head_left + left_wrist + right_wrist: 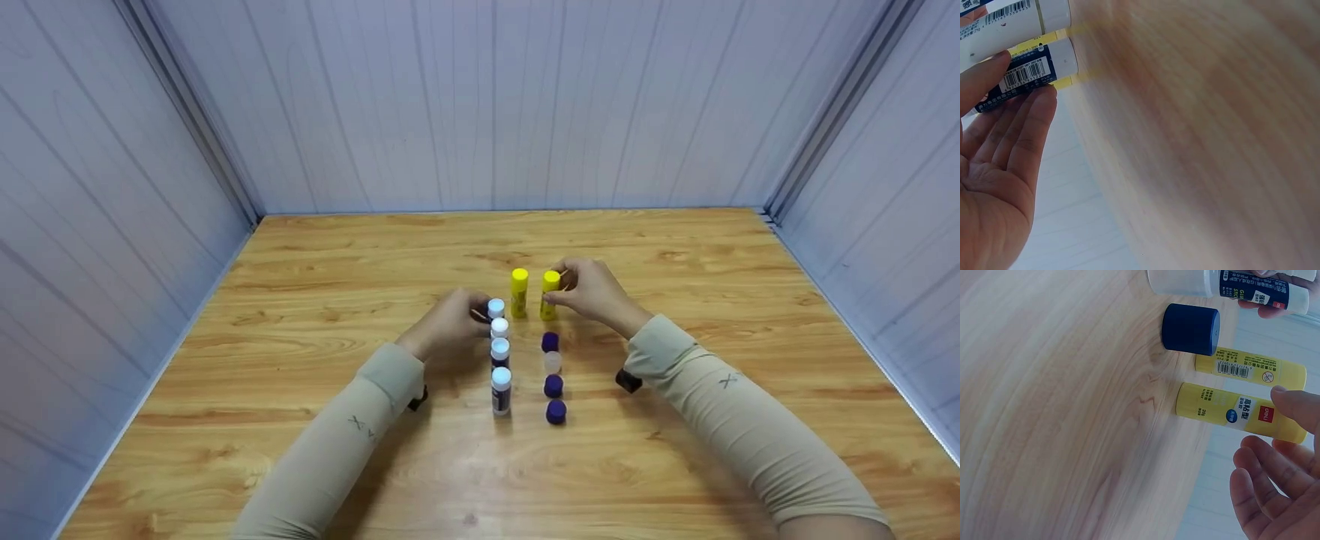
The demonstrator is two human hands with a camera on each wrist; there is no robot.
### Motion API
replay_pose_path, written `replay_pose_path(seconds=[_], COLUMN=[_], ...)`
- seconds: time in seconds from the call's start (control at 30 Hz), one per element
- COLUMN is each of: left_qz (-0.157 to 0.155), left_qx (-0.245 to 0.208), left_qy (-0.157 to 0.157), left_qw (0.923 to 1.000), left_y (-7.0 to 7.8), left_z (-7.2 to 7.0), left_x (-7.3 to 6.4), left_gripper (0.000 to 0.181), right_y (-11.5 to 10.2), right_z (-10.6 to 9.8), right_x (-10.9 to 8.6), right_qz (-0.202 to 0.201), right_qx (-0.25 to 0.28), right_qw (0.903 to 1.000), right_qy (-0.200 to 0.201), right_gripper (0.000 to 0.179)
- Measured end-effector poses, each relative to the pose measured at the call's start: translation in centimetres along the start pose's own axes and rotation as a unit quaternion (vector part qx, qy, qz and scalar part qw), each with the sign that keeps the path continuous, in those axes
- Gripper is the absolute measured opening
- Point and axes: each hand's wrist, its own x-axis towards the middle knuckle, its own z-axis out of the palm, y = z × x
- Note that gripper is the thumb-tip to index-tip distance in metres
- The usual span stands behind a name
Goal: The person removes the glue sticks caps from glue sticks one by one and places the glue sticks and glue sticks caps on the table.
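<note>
My left hand [454,322] pinches the farthest navy-and-white glue stick [1030,73] between thumb and fingers; it stands upright at the far end of a row of several such sticks. My right hand [596,292] pinches a yellow glue stick [1224,410] near its top, thumb on one side and a finger on the other. This stick is upright, its base at the tabletop. Just left of it stands another yellow glue stick [519,294], untouched by the right hand. The nearest white-topped glue stick [501,391] is at the front of the row.
Right of the glue-stick row runs a line of small caps: dark blue caps [553,386] and one translucent cap [553,363]. All of this is on a wooden table [337,255], with pale panel walls [465,105] behind and at both sides.
</note>
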Motion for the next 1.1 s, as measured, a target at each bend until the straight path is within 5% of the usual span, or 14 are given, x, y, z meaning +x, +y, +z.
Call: replay_pose_path(seconds=[0.2,0.43,0.63,0.9,1.1], left_qz=[-0.008,0.02,0.032,0.061,0.146], left_qx=[0.004,0.017,0.038,0.067,0.101], left_qy=[-0.002,-0.012,0.007,0.098,0.18], left_qw=[1.0,0.9996,0.9987,0.991,0.9676], left_y=[0.0,0.0,0.7,3.0,5.1], left_z=[-0.3,-1.2,-3.1,-4.7,-4.6], left_x=[0.1,-0.3,-0.8,-1.4,-1.9], left_gripper=[0.026,0.036,0.043,0.039,0.039], right_y=[0.1,0.0,-0.7,-2.2,-3.9], right_z=[0.3,-0.1,-1.4,-2.5,-2.5], right_x=[0.2,0.1,-0.2,-1.0,-1.8], right_qz=[0.009,0.012,-0.015,-0.088,-0.131], right_qx=[-0.001,0.001,0.009,0.026,0.069], right_qw=[1.0,0.9999,0.9978,0.9804,0.9622], right_qy=[0.0,0.002,0.064,0.174,0.229], right_gripper=[0.033,0.027,0.023,0.025,0.028])
